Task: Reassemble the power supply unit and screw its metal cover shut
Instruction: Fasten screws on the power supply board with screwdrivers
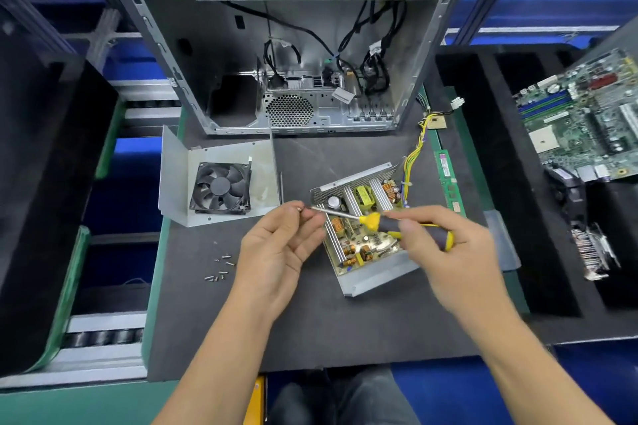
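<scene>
My left hand (276, 245) pinches a screw (299, 208) at the tip of the screwdriver (390, 224) my right hand (445, 252) grips, above the open power supply (362, 231); the cover (221, 183) lies left. Dropped, the screw could vanish among the components.

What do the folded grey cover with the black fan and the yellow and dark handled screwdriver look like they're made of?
The folded grey cover looks like bare sheet metal, matte with dull streaks and crisp bent edges. Its black fan seems moulded plastic with a slight sheen. The yellow and dark handled screwdriver has a shiny steel-looking shaft; the handle is probably plastic with a rubbery grip, held by the right hand.
</scene>
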The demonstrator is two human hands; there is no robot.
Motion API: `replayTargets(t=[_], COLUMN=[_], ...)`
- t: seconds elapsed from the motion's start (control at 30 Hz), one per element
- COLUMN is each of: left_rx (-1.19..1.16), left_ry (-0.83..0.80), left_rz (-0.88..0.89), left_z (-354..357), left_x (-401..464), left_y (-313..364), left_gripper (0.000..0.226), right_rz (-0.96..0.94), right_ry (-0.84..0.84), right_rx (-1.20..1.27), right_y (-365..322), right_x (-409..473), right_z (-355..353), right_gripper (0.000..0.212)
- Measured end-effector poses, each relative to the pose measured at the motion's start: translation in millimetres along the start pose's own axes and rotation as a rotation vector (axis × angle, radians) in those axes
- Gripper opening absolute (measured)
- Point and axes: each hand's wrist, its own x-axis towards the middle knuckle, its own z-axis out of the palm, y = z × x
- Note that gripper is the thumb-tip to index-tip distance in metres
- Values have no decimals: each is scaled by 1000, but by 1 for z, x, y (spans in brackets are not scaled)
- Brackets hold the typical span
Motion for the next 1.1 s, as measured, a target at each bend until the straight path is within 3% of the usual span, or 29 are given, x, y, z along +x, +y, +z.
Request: replayTargets(t=[0.2,1.1], left_rx=[-42,-7], left_ry=[9,14], left_rz=[32,54], left_z=[-3,-17], left_x=[5,17], left_y=[7,3], left_gripper=[16,18], right_rz=[99,180], right_ry=[28,34], right_rx=[116,-93], right_y=[5,-11], right_x=[14,20], right_z=[20,37], right_gripper=[14,30])
